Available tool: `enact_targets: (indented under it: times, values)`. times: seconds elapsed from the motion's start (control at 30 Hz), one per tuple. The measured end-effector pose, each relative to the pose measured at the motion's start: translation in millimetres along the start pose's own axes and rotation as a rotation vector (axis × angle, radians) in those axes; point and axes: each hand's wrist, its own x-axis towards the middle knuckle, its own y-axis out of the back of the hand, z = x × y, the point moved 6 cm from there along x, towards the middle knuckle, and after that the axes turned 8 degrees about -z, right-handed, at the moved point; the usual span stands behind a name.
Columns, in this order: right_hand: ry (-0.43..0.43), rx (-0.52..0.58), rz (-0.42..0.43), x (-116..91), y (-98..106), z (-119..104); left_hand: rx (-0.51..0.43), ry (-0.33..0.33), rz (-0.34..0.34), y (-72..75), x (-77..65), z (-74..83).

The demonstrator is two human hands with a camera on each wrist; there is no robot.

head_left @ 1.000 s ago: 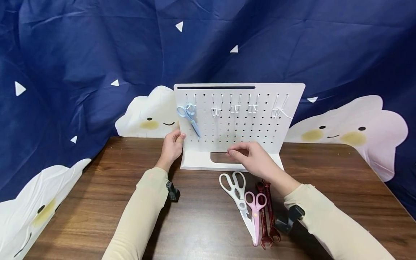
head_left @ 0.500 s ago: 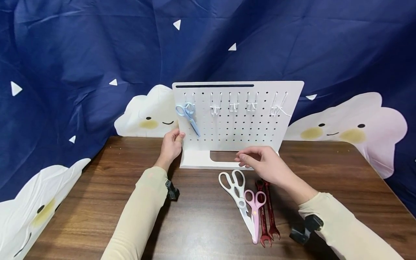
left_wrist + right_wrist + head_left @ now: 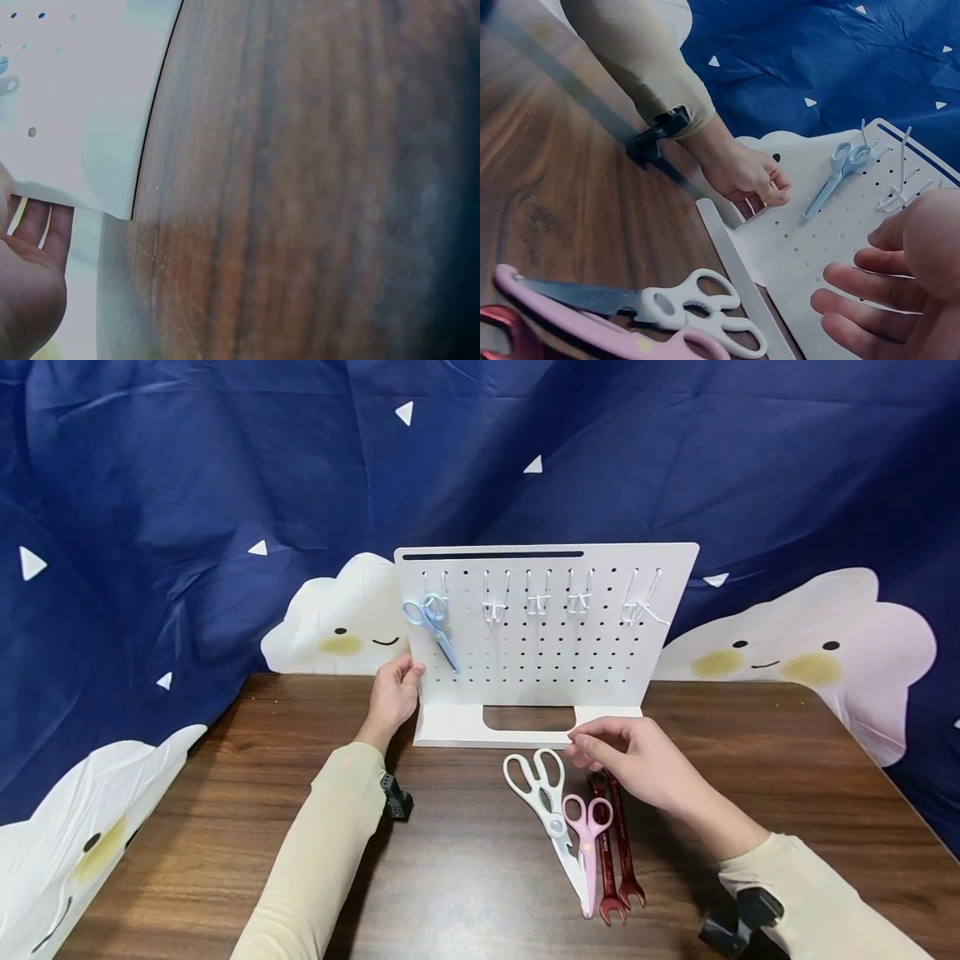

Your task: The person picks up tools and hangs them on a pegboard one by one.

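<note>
A white pegboard [image 3: 525, 652] stands upright on its base at the table's back. My left hand [image 3: 395, 693] grips its left edge, thumb in front and fingers behind; the left wrist view shows that hand [image 3: 30, 277] at the board's edge. Blue scissors [image 3: 438, 631] hang from the leftmost hook. My right hand [image 3: 637, 756] hovers above the red wrenches [image 3: 607, 852], fingers loosely bent and holding nothing, as the right wrist view also shows. To its left lie white-handled kitchen scissors [image 3: 551, 814] and pink scissors [image 3: 588, 852], side by side.
Several white wire hooks [image 3: 537, 602] stick out along the board's upper part. The brown wooden table [image 3: 262, 827] reaches out on both sides. A blue curtain [image 3: 300, 460] with clouds hangs behind it.
My right hand has moved right and towards me, from the board's base to above the tools. The left hand keeps its hold on the board's edge. The view has shifted slightly.
</note>
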Motion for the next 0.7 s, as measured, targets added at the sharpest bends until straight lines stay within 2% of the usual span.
enact_targets:
  times: [0.37, 0.7]
  values:
    - [-0.023, -0.021, -0.021, -26, -10, 11, -0.016, 0.014, -0.005, 1.2, -1.5, -1.9]
    - [-0.045, 0.048, -0.069, -49, -24, 24, -0.018, 0.014, -0.008, 0.3, -0.3, -0.3]
